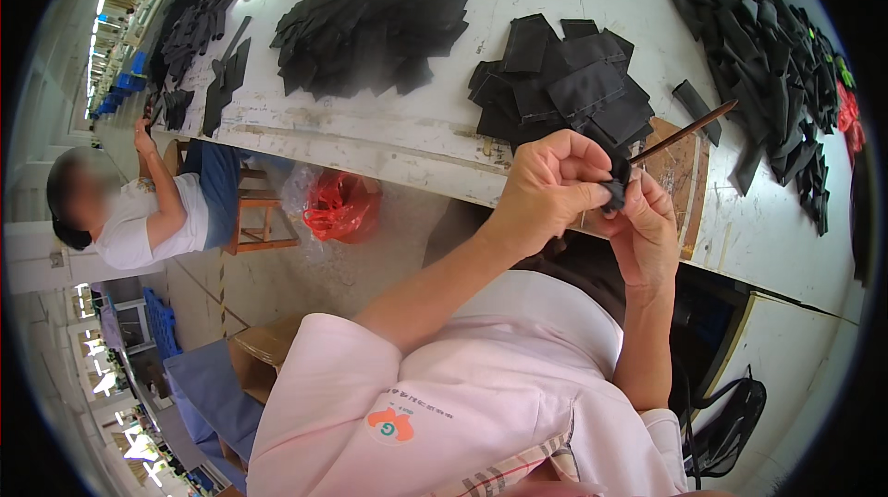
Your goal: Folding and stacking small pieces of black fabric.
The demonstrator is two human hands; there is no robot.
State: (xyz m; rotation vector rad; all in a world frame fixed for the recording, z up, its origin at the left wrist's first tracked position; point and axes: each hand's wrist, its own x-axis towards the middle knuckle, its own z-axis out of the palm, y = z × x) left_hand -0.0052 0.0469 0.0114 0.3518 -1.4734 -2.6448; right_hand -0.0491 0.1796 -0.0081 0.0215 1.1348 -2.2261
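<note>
Both hands meet at the table's near edge over a small black fabric piece (618, 186). My left hand (555, 187) pinches it between thumb and fingers from the left. My right hand (647, 219) grips its other side, with the fingertips close together. From the fabric a thin brown rod (686, 134) slants up to the right; its lower end is hidden, and I cannot tell whether a hand holds it. Just beyond my hands lies a pile of flat, stitched black pieces (573, 80). A worn brown board (686, 178) rests on the tabletop beside my right hand.
A larger black fabric pile (370, 30) lies farther left, and narrow folded strips (749, 53) heap up at right. At the far left sits a co-worker (162, 210) on a wooden stool (261, 210). A red plastic bag (340, 207) and a cardboard box (264, 349) stand below the table.
</note>
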